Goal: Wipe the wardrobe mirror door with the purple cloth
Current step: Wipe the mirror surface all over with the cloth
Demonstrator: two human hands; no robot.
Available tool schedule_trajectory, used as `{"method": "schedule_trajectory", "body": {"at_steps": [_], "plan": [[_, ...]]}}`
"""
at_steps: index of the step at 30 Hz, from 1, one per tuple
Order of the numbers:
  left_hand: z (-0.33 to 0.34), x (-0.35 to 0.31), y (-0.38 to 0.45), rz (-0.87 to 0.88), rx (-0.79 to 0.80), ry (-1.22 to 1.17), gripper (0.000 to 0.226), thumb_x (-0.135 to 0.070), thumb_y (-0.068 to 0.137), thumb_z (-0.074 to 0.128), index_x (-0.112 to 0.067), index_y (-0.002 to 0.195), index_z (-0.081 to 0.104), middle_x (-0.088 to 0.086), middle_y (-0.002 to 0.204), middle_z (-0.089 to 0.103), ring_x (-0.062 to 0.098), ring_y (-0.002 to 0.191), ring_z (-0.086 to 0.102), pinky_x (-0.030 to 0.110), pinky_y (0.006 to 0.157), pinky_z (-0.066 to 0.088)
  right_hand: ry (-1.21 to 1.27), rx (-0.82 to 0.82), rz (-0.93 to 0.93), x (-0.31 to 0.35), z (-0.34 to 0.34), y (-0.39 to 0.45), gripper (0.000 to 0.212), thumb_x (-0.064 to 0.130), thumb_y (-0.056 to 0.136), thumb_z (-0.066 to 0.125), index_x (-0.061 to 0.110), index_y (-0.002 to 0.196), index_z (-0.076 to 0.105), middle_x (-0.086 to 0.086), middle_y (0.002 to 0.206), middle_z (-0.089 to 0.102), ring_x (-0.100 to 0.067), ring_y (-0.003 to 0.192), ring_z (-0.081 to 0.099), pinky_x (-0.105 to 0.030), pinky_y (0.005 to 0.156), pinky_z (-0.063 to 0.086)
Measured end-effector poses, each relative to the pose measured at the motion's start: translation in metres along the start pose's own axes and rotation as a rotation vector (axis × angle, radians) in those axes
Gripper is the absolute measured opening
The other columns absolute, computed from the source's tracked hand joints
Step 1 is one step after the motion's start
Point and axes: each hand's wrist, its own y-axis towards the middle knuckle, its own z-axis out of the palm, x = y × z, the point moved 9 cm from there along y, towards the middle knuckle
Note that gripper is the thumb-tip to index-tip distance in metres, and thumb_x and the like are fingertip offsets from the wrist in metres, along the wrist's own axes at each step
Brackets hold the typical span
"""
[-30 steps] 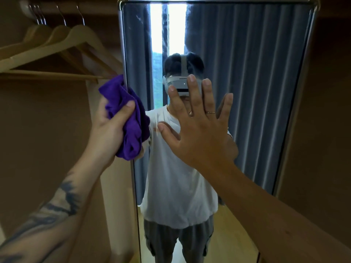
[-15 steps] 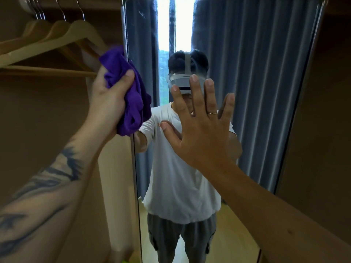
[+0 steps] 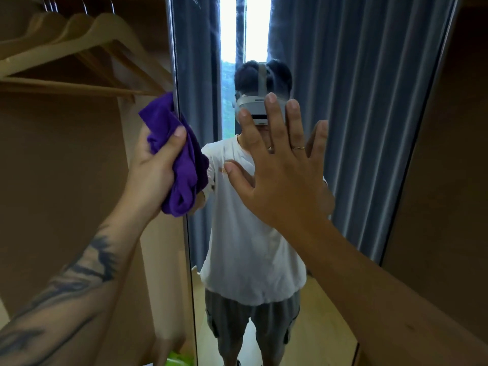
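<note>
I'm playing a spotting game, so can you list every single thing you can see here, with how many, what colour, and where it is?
purple cloth: one, purple, bunched in the left hand at the mirror's left edge.
mirror door: one, silver-edged, centre; it reflects grey-blue curtains, a bright window gap and the person in a white T-shirt, grey shorts and a headset.
wooden hangers: several, pale wood, upper left on a rail.
wardrobe panels: brown, left and right of the mirror.
green thing: one, bright green, bottom edge; too little shows to name.
left hand: one, gripping the cloth, forearm tattooed.
right hand: one, fingers spread flat toward the glass, thin ring.
</note>
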Motion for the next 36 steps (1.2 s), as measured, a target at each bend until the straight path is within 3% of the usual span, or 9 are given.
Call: {"method": "schedule_trajectory", "body": {"at_steps": [9, 17, 22, 25, 29, 33, 36], "plan": [[-0.020, 0.077, -0.074, -0.236, -0.047, -0.078, 0.005, -0.023, 0.100, 0.058, -0.028, 0.099, 0.060, -0.015, 0.078, 0.068, 0.001, 0.074, 0.068, 0.018, 0.071, 0.053, 0.068, 0.007, 0.059, -0.004, 0.012, -0.061, 0.073, 0.062, 0.102, 0.048, 0.026, 0.163, 0.030, -0.007, 0.171, 0.015, -0.031, 0.159, 0.011, -0.060, 0.125, 0.019], [-0.006, 0.016, -0.029, -0.030, -0.035, -0.062, 0.020, -0.009, 0.104, 0.053, -0.027, 0.107, 0.059, -0.018, 0.085, 0.072, -0.006, 0.078, 0.068, 0.011, 0.072, 0.051, 0.086, 0.012, 0.115, 0.002, 0.015, -0.077, 0.083, 0.067, 0.095, 0.052, 0.025, 0.163, 0.029, -0.011, 0.171, 0.015, -0.037, 0.159, 0.012, -0.065, 0.125, 0.011], [-0.020, 0.065, -0.081, -0.177, -0.049, -0.060, 0.004, -0.028, 0.093, 0.060, -0.030, 0.097, 0.062, -0.016, 0.077, 0.070, 0.001, 0.074, 0.067, 0.018, 0.070, 0.054, 0.065, -0.001, 0.127, 0.004, 0.017, -0.087, 0.086, 0.069, 0.093, 0.054, 0.027, 0.163, 0.027, -0.012, 0.171, 0.015, -0.039, 0.158, 0.014, -0.063, 0.126, 0.007], [-0.023, 0.081, -0.103, -0.239, -0.030, -0.031, 0.002, -0.027, 0.095, 0.058, -0.028, 0.096, 0.061, -0.013, 0.075, 0.069, 0.004, 0.070, 0.067, 0.018, 0.065, 0.054, 0.060, 0.015, 0.128, 0.005, 0.019, -0.088, 0.087, 0.070, 0.093, 0.054, 0.028, 0.163, 0.024, -0.012, 0.171, 0.012, -0.039, 0.158, 0.011, -0.061, 0.126, 0.002], [-0.019, 0.057, -0.070, -0.159, -0.003, 0.015, 0.014, -0.015, 0.103, 0.054, -0.028, 0.098, 0.060, -0.021, 0.074, 0.069, -0.007, 0.071, 0.065, 0.010, 0.067, 0.049, 0.069, 0.024, 0.136, 0.006, 0.020, -0.089, 0.085, 0.069, 0.095, 0.052, 0.027, 0.163, 0.022, -0.011, 0.171, 0.011, -0.039, 0.158, 0.009, -0.064, 0.126, 0.003], [-0.011, 0.030, -0.044, -0.066, -0.017, -0.008, 0.016, -0.014, 0.105, 0.053, -0.028, 0.102, 0.059, -0.020, 0.079, 0.069, -0.007, 0.076, 0.066, 0.011, 0.070, 0.050, 0.062, 0.054, 0.145, 0.006, 0.022, -0.090, 0.087, 0.070, 0.095, 0.050, 0.027, 0.164, 0.017, -0.012, 0.172, 0.010, -0.039, 0.158, 0.007, -0.064, 0.126, 0.004], [-0.015, 0.045, -0.066, -0.098, -0.061, 0.002, 0.013, -0.017, 0.103, 0.055, -0.030, 0.104, 0.059, -0.020, 0.080, 0.069, -0.006, 0.077, 0.066, 0.010, 0.070, 0.050, 0.067, 0.056, 0.137, 0.005, 0.021, -0.092, 0.086, 0.069, 0.096, 0.050, 0.027, 0.164, 0.018, -0.012, 0.172, 0.009, -0.039, 0.159, 0.008, -0.064, 0.126, 0.004]]}}
